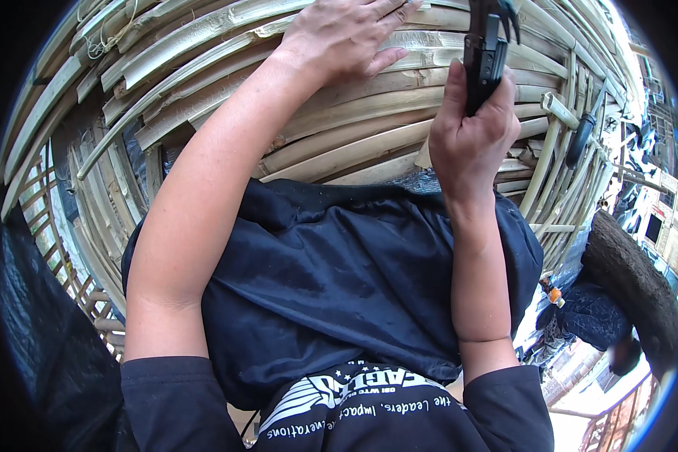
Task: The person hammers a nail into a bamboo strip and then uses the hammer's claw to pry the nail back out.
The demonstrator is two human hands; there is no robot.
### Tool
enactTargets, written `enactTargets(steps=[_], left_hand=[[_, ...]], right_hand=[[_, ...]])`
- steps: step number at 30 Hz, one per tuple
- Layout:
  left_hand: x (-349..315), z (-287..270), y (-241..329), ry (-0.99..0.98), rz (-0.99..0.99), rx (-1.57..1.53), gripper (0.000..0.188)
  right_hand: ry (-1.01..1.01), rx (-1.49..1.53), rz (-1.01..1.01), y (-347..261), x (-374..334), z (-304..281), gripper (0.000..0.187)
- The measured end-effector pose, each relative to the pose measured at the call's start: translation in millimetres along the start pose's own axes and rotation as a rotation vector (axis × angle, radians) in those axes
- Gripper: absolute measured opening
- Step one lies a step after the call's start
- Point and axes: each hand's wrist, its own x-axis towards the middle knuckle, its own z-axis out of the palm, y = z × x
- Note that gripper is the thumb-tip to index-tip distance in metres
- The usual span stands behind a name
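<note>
Split bamboo strips lie side by side in a curved, slatted surface in front of me. My left hand rests on them near the top edge, its fingers stretched out and the thumb apart; some of the fingers are cut off by the picture's edge. To its right, my right hand is closed around the handle of a black hand tool with a curved, claw-like end. The tool points up and away from me, and its far end runs out of view. Dark cloth covers my lap below both hands.
On the right, a black-handled tool with a thin shaft lies against the bamboo. Beyond it are a thick log and another person in dark clothing. Dark sheeting hangs at the left beside a bamboo lattice.
</note>
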Motion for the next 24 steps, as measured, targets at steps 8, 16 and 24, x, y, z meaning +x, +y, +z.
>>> enactTargets(steps=[8,16,24], left_hand=[[-0.2,-5.7,3.1,-0.054,-0.022,-0.009,0.067],[-3.1,0.3,0.1,-0.023,-0.012,-0.026,0.065],[-0.4,-6.5,0.8,-0.033,-0.015,-0.008,0.065]], right_hand=[[-0.017,-0.093,-0.075,2.1,-6.6,5.8,0.026],[-0.106,-0.169,-0.033,11.8,-8.1,14.3,0.025],[-0.143,-0.143,0.003,11.0,-3.9,14.2,0.023]])
